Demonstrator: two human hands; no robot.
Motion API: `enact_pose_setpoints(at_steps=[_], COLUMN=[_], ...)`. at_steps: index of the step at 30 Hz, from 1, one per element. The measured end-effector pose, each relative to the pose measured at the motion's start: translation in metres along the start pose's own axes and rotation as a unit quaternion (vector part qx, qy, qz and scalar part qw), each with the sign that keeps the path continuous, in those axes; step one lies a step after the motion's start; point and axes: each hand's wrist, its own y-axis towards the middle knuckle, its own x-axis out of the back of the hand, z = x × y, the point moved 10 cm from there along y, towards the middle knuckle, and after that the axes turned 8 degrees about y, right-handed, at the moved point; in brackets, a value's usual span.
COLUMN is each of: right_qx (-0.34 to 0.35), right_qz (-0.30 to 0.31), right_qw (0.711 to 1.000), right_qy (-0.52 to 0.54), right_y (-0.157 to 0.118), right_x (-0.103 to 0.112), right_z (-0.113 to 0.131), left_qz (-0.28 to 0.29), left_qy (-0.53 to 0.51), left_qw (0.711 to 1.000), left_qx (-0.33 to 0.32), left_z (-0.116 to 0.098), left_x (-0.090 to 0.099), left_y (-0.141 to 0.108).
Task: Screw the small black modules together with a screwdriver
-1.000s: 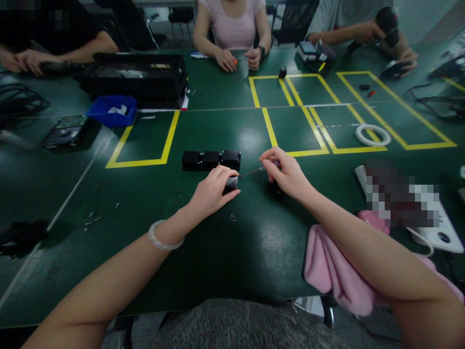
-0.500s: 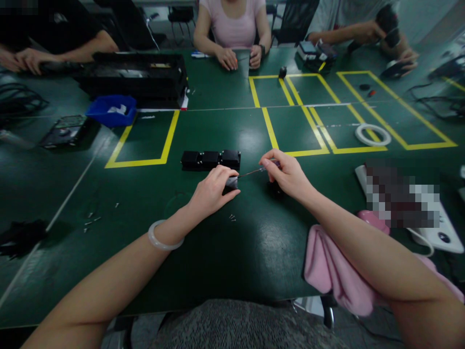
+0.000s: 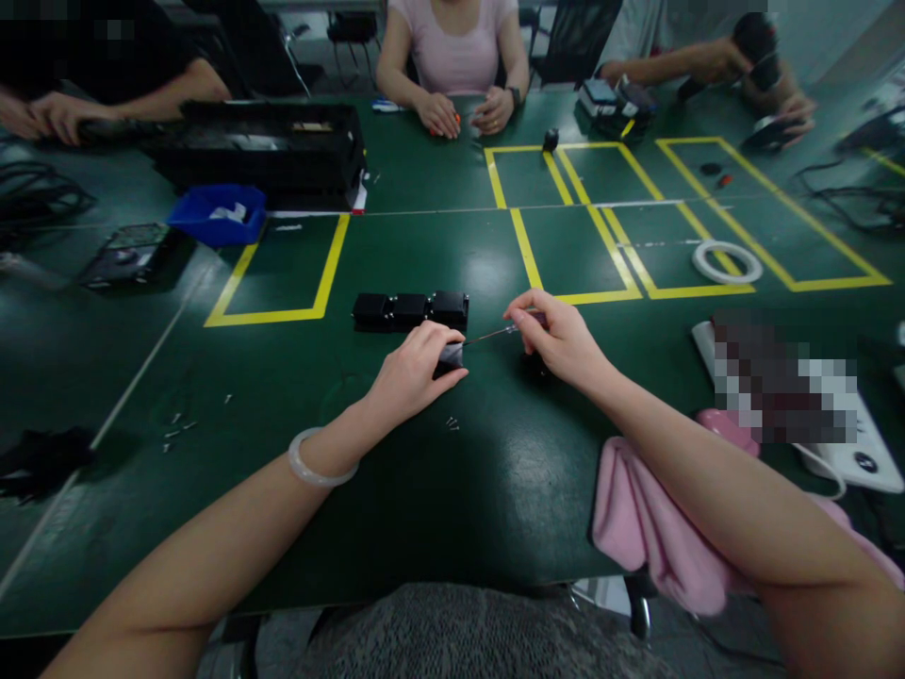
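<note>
My left hand (image 3: 417, 366) is closed round a small black block (image 3: 451, 356) with a grey face, steadying it on the green table (image 3: 509, 490). Between thumb and fingers, my right hand (image 3: 555, 335) grips a thin screwdriver (image 3: 495, 333). Its shaft points left and its tip meets the block's right side. Most of the handle is hidden in my palm. Under my right hand lies a small dark part (image 3: 535, 366), partly covered. Just behind my left hand stands a row of three black blocks (image 3: 410, 308). A few small screws (image 3: 452, 424) lie in front of the held block.
More screws (image 3: 176, 429) are scattered at left. A blue bin (image 3: 219, 215) and a long black housing (image 3: 269, 156) stand at back left. A white tape ring (image 3: 727, 262) and pink cloth (image 3: 650, 528) lie at right. Co-workers sit across the table.
My hands, the block and the screwdriver stay almost in place. Across the table, a co-worker's hands have shifted slightly, one turning inward.
</note>
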Motion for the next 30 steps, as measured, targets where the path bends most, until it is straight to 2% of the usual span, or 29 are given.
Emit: enact_pose_setpoints(at_steps=[5,11,16,24,30], right_qx=[0.015,-0.007,0.010,-0.018,0.019], right_qz=[-0.012,-0.001,-0.007,0.002,-0.009], right_qw=[1.000,1.000,1.000,1.000,1.000], right_qy=[0.005,0.006,0.023,-0.003,0.002], right_y=[-0.0003,-0.0004,-0.0004,-0.0002,0.0000], right_x=[0.0015,-0.0006,0.0008,-0.0005,0.0009], right_z=[0.0033,0.0007,0.0043,0.0012,0.0051], left_qz=[0.000,0.001,-0.001,0.003,0.005], left_qy=[0.010,0.009,0.001,0.008,0.016], left_qw=[1.000,1.000,1.000,1.000,1.000], left_qx=[-0.008,-0.003,-0.001,0.001,-0.003], left_z=[-0.0012,-0.0004,0.0001,-0.0002,-0.0009], left_x=[0.0003,-0.0001,0.0002,0.0002,-0.0002], left_y=[0.0000,-0.0003,-0.0001,0.0001,0.0001])
